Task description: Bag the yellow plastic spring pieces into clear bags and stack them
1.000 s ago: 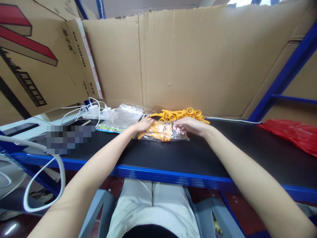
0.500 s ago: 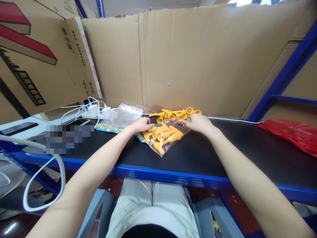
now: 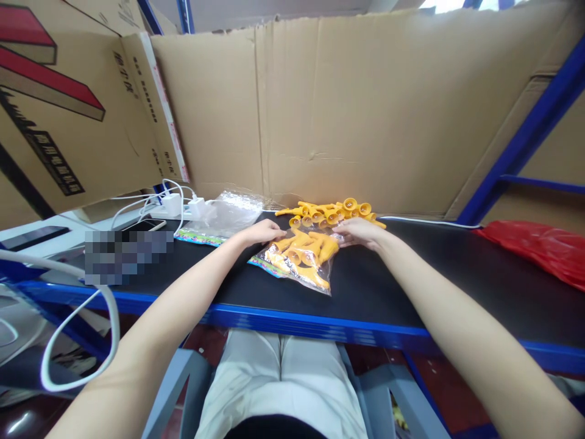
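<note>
A clear plastic bag (image 3: pixel 323 279) with a coloured printed strip along its left lower edge lies tilted on the black table top. Inside it are several yellow plastic pieces (image 3: pixel 304 250) that look like small toy horns. My left hand (image 3: pixel 262 232) has its fingers closed at the upper left corner of the bag. At the upper right edge, my right hand (image 3: pixel 359 233) grips the bag, its fingertips partly hidden. Just behind the bag, between the hands, a loose pile of the same yellow horn-shaped pieces (image 3: pixel 333 217) rests against the cardboard, cup ends facing me.
More clear plastic bags (image 3: pixel 233 213) lie to the left, beside white chargers (image 3: pixel 197 207) and cables. A tall cardboard sheet (image 3: pixel 365 122) stands along the back. Red plastic (image 3: pixel 539 250) lies at the right. The table has a blue metal front edge (image 3: pixel 320 324).
The filled bag has turned, its lower tip swinging right, and more of its printed strip shows. My right hand has shifted slightly down from the pile onto the bag's edge.
</note>
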`<action>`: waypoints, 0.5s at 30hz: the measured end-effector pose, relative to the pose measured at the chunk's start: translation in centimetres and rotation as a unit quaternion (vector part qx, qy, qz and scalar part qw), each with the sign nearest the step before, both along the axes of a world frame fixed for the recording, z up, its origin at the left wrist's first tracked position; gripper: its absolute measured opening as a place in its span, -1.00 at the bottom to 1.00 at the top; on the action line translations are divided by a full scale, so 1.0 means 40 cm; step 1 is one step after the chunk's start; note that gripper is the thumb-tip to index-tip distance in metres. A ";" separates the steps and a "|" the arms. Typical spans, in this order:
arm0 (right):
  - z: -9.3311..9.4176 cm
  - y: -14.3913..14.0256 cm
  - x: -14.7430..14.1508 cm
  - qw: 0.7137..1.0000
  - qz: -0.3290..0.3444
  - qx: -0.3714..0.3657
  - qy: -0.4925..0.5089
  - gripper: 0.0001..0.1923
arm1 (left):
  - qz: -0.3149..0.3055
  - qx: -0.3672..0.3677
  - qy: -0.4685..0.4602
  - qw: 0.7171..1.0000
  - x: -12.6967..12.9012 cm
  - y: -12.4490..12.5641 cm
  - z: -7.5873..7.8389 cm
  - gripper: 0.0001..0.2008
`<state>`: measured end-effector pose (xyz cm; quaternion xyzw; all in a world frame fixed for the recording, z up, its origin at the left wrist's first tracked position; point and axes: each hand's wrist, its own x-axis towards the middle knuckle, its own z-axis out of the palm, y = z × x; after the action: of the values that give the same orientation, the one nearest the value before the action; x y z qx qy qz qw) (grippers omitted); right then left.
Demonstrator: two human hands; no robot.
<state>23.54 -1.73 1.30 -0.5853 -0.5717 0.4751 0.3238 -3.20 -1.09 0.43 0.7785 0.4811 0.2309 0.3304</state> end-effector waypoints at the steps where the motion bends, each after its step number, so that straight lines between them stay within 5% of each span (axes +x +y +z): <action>1: 0.002 -0.002 -0.006 0.999 0.004 0.015 0.034 -0.95 | 0.015 -0.007 -0.027 0.999 0.002 0.004 -0.005 -0.69; 7: 0.004 -0.011 -0.030 0.982 0.053 0.099 0.153 -0.94 | 0.083 -0.070 -0.190 0.976 0.003 0.040 -0.035 -0.83; 15: -0.019 -0.010 -0.051 0.960 0.129 0.099 0.228 -0.90 | 0.033 -0.240 -0.312 0.919 -0.006 0.056 -0.036 -0.72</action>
<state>21.50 -2.14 0.54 -0.3479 -0.5971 0.5749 0.4381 -3.42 1.17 -1.01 0.5481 0.4198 0.3502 0.6330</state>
